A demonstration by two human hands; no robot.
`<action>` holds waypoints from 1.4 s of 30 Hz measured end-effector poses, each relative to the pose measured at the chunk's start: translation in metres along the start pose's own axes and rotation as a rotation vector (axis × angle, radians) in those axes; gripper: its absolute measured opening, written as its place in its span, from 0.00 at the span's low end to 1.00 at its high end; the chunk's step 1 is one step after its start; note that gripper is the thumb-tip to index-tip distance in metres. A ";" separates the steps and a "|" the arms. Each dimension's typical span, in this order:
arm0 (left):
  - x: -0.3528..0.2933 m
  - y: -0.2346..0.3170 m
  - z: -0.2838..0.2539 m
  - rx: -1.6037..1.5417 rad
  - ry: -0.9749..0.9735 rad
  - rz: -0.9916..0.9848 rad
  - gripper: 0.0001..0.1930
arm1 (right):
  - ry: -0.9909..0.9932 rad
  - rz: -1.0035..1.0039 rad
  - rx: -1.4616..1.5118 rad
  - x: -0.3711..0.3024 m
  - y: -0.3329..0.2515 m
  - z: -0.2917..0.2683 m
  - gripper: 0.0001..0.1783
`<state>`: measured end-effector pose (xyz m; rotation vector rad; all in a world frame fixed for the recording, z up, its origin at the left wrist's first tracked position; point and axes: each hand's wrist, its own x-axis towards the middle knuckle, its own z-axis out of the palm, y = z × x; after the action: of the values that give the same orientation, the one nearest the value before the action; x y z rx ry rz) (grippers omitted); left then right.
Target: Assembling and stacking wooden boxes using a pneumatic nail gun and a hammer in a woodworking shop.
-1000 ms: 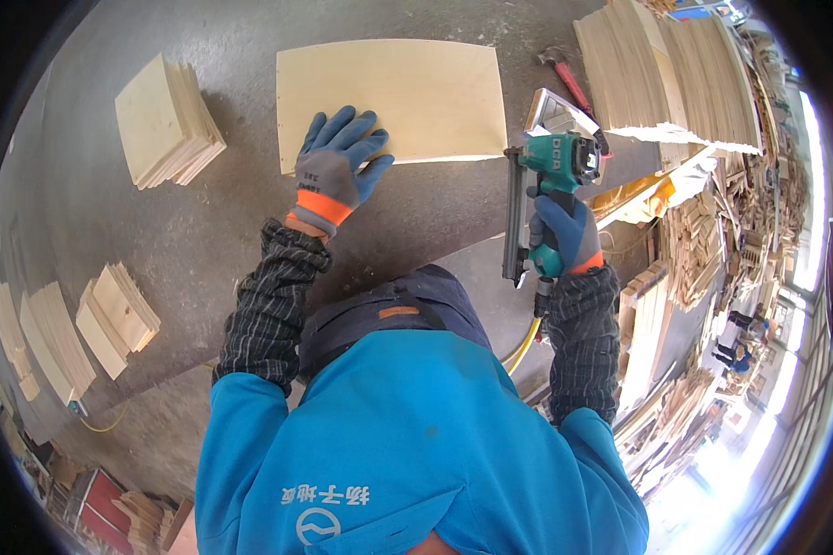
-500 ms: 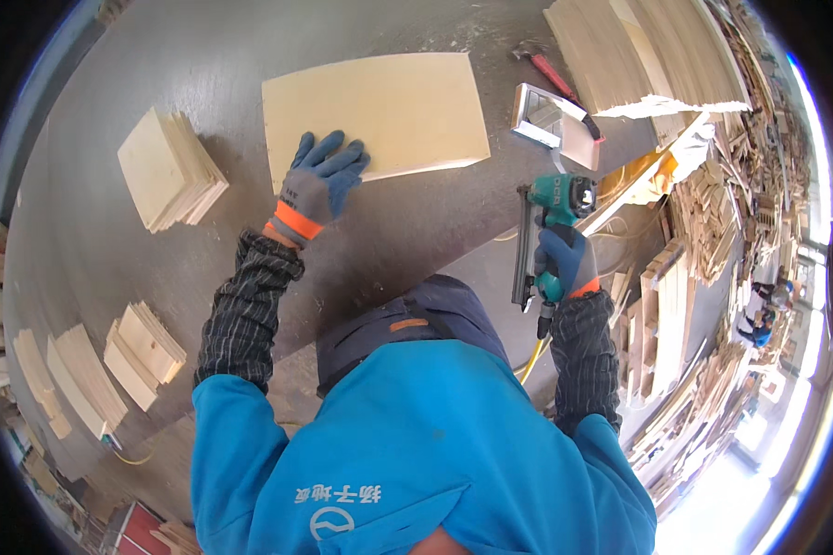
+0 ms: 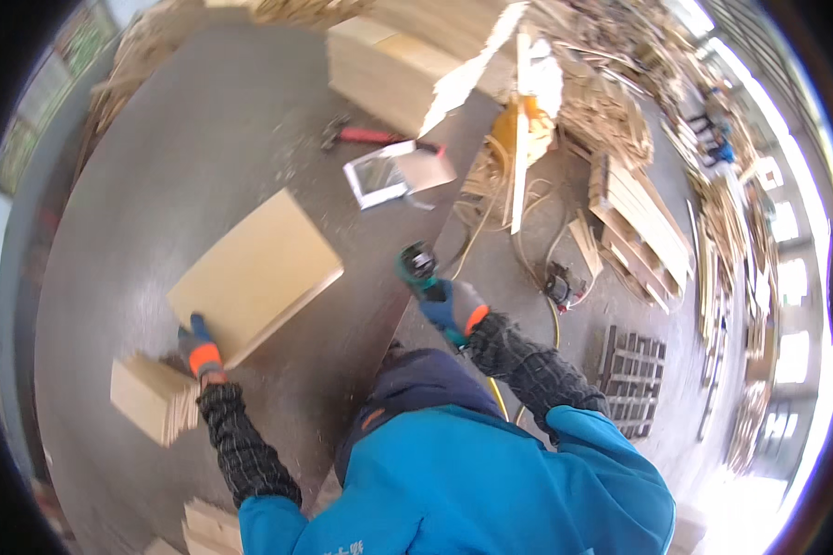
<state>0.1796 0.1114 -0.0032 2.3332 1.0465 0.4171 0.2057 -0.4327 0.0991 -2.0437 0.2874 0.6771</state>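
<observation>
Right hand (image 3: pixel 449 308) clutches the teal nail gun (image 3: pixel 418 264); left hand (image 3: pixel 198 346) meets the wooden box (image 3: pixel 259 273), grip I can't tell, box lying on the table (image 3: pixel 167 166), left of the gun!

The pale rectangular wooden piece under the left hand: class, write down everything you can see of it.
The pale rectangular wooden piece looks box-like, with a smooth, plain, yellowish top and a narrow, lighter side along its lower-right edge. It lies flat on the dark grey table, long sides slanting from lower left to upper right. The left hand, in a blue glove with an orange band, rests fingers over its lower-left end. Blur hides fine grain or any fasteners; its underside is hidden.
</observation>
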 end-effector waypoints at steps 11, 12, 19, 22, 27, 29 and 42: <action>0.083 0.094 0.027 0.177 -0.276 0.475 0.30 | 0.079 -0.034 -0.226 -0.011 0.015 0.000 0.21; 0.078 0.129 0.020 0.179 -0.463 0.413 0.30 | 0.103 -0.026 -0.217 -0.020 0.016 -0.001 0.21; -0.004 0.155 0.023 -0.167 -0.097 0.756 0.32 | 0.091 -0.024 -0.302 -0.045 0.044 0.016 0.23; -0.107 0.128 -0.016 -0.250 -0.295 0.777 0.38 | 0.126 -0.114 -0.242 -0.046 0.070 0.013 0.24; -0.251 0.106 -0.057 0.237 -0.476 0.798 0.38 | 0.114 0.020 -0.116 -0.044 0.074 -0.008 0.20; -0.267 0.074 -0.041 0.202 -0.404 0.776 0.33 | 0.115 -0.010 -0.027 -0.039 0.077 -0.006 0.17; -0.193 0.095 0.012 -0.143 -0.116 0.731 0.26 | -0.008 -0.087 0.060 -0.052 -0.010 0.003 0.12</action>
<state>0.1159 -0.0909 0.0327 2.5051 0.0695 0.5871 0.1664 -0.4283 0.1351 -1.9838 0.2108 0.6162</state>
